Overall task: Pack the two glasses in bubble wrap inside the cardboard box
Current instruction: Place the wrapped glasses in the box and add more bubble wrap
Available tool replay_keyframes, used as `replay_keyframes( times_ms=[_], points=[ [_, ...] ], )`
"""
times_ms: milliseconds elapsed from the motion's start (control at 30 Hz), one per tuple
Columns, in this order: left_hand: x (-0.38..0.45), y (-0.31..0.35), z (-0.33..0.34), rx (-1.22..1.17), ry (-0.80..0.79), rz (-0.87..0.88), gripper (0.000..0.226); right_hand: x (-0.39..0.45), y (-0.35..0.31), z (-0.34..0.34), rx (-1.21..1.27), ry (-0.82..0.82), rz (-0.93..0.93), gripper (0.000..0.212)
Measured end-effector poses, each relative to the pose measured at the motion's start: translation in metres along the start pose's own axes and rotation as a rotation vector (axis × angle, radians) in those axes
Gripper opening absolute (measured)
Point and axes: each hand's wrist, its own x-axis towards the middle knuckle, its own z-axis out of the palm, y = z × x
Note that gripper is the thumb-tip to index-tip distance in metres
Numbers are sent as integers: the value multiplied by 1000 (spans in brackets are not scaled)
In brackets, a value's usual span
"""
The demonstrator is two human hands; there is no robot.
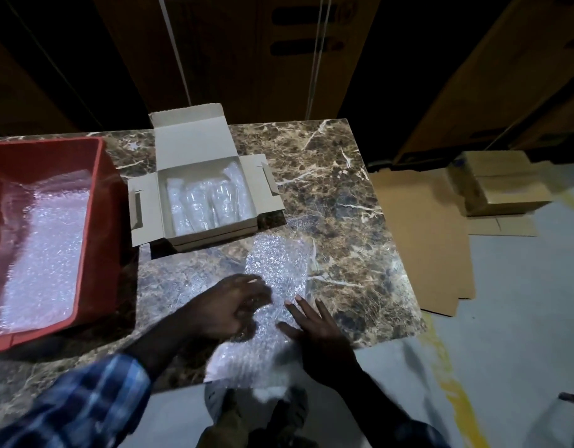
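Left fingers: curled loosely over the bubble wrap sheet, seemingly pinching or gathering it; blurred, so grip not certain.
Right fingers: spread straight and flat, pressing the sheet down; nothing gripped.
Left hand: at about 6 o'clock on the marble table, sleeve in blue plaid behind it.
Right hand: just beside the left one, toward 5 o'clock, near the table's front edge.
Sheet under the hands: lying lengthways from the table centre toward 6 o'clock, lower end hanging past the edge; whether a glass lies inside, impossible to tell.
Cardboard box: toward 11 o'clock from the hands, lid and side flaps open, near the sheet's far end but apart from it.
Wrapped glasses: pale bubble-wrapped bundles lying side by side inside the box; exact count unclear, likely two or more.
Done, by judgement: wrapping and placing of the glasses seemingly finished.
Left, by judgement: perhaps laying this loose sheet on top as padding, then folding flaps and closing the lid.
Red crate: at 9 o'clock, spare bubble wrap inside.
Flattened cardboard: on the floor at 3 o'clock, small boxes beyond it.
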Motion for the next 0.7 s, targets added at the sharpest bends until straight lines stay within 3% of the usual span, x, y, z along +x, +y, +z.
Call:
replay_keyframes(
  times_ms=[100,233,567,700],
  points=[
    [50,3,19,258,-63,32,66,3,4,-9,-21,3,-44,60],
    [87,-10,42,427,-60,42,60,-11,10,-3,-115,-80,-69,55],
    [94,-24,44,488,83,9,64,-36,7,-2,-150,168,-48,39],
    [89,-21,39,416,139,28,60,-36,-1,-6,-6,237,-51,37]
  ],
)
